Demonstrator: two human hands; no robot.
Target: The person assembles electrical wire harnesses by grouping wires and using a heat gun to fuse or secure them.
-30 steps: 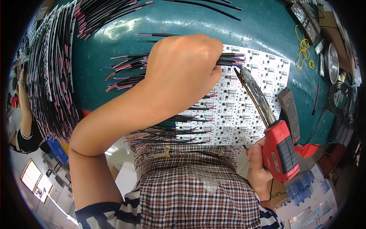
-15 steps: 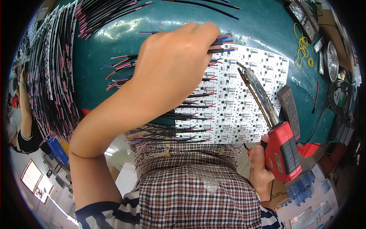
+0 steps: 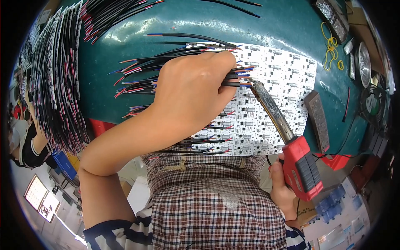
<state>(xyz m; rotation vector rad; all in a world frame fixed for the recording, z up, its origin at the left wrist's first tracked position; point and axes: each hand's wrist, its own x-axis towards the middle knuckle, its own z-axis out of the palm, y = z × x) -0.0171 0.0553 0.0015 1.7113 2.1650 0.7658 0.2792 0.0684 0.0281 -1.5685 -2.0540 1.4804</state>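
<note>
Several short black cables [image 3: 231, 84] are pinched in my left hand [image 3: 191, 81], their blue, red and brown wire ends pointing right over a white circuit board panel [image 3: 271, 121]. My right hand [image 3: 283, 189] grips the handle of a red and black soldering gun [image 3: 302, 168]. Its metal tip is right by the held wire ends; whether it touches them I cannot tell. More black cables [image 3: 139, 62] lie in a row along the panel's left side, partly hidden under my left hand and forearm. Small components cover the panel in a grid.
Bundles of black cables [image 3: 118, 18] lie at the far left, beside a tall stack of wired boards [image 3: 60, 83]. Right of the panel are a grey block [image 3: 317, 121], yellow wire [image 3: 330, 48], a metal dish [image 3: 363, 68] and a small fan [image 3: 372, 102]. Another person's arm [image 3: 39, 141] shows at far left.
My left hand has come nearer to me with its cables, uncovering a cable lying at the panel's far edge. The soldering gun has shifted left and slightly nearer, its tip now by the held wires.
</note>
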